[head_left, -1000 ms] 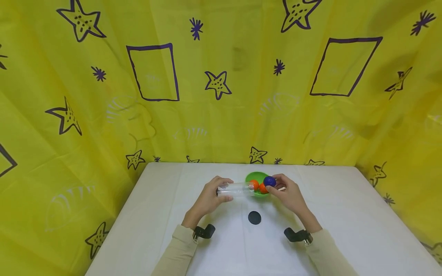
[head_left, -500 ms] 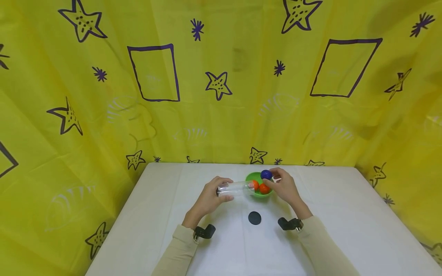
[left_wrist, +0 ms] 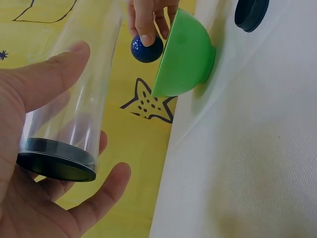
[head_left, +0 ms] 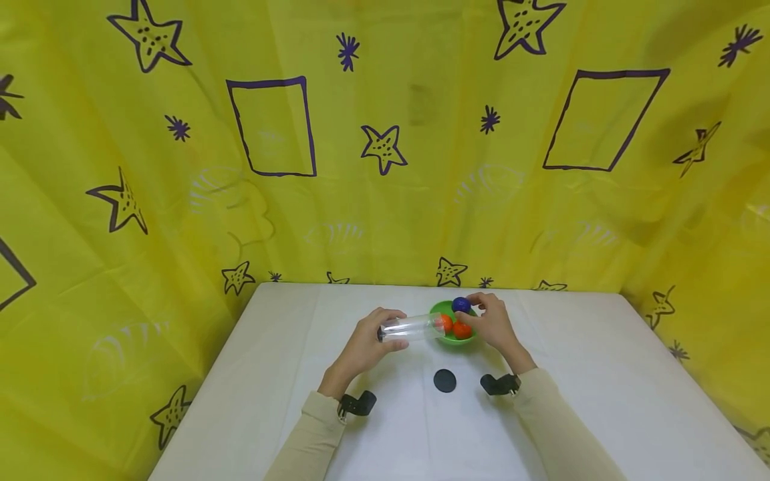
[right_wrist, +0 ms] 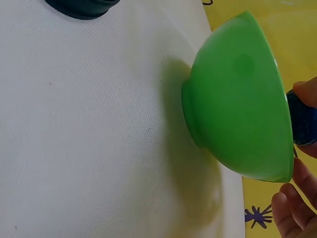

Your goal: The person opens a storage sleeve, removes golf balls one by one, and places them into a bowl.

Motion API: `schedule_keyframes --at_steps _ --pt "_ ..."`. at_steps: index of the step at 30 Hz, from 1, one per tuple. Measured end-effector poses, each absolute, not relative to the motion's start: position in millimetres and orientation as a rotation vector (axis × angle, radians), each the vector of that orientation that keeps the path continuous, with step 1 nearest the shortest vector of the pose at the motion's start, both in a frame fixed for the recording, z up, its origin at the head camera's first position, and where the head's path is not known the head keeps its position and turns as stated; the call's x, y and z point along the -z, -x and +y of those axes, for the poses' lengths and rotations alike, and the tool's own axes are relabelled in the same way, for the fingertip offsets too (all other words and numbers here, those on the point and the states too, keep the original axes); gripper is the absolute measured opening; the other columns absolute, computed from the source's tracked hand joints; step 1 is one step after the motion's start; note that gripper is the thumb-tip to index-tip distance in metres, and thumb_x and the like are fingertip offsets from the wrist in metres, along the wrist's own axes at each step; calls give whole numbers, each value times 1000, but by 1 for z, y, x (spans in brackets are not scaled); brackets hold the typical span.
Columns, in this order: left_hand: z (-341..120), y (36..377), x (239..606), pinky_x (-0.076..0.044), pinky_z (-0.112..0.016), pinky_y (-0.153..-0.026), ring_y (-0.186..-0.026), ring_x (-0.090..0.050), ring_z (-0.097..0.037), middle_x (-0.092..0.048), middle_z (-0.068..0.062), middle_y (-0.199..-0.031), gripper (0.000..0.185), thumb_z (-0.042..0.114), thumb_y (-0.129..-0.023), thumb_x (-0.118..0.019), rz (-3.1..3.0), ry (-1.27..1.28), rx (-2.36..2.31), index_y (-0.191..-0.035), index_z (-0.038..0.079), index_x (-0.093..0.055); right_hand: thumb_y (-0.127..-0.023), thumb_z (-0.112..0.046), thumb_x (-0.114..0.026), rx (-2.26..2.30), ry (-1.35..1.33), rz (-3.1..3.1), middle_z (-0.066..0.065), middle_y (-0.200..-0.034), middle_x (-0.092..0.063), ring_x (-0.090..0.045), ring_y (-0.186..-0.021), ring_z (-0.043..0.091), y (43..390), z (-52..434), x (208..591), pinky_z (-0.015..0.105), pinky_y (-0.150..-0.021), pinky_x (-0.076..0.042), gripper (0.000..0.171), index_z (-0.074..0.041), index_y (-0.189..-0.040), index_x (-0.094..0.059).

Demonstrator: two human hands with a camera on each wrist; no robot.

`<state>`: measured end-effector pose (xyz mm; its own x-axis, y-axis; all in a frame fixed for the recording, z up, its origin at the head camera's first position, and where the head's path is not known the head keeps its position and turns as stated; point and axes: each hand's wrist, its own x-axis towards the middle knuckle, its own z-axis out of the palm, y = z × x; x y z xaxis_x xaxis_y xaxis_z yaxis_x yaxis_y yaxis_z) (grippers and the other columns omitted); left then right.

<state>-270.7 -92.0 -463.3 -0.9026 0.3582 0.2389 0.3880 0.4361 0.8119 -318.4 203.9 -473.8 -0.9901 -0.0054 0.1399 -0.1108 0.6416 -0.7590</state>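
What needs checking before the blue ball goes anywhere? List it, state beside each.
1. Right hand pinches the blue ball: ok.
2. Ball is above the green bowl: ok.
3. Left hand grips the clear tube: ok.
4. Tube's open end points toward the bowl: ok.
5. Room in the tube: cannot tell.
6. Black lid lies apart on the table: ok.

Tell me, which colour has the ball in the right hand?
Dark blue ball; the left wrist view shows it best.
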Motion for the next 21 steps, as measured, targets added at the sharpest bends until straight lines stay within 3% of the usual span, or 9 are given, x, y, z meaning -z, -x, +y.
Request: schedule_keyframes --at_steps 5,21 --pt "-92 271 463 -54 -43 -94 -107 -61 -24 -65 -6 -125 46 22 -87 -82 -2640 674 1492 -130 18 -64 -93 -26 -75 -1254 -80 -2762 25 -131 -55 -44 -123 41 321 202 475 54 -98 -47 48 1 -130 -61" --pt "-90 270 464 -49 -39 -90 -108 -57 -23 -65 -8 -131 48 22 -88 -81 -2660 657 1453 -132 16 -64 -94 -27 -73 -1250 -55 -2791 26 -134 -52 -43 -125 43 326 201 482 55 -99 -48 47 0 -131 -61"
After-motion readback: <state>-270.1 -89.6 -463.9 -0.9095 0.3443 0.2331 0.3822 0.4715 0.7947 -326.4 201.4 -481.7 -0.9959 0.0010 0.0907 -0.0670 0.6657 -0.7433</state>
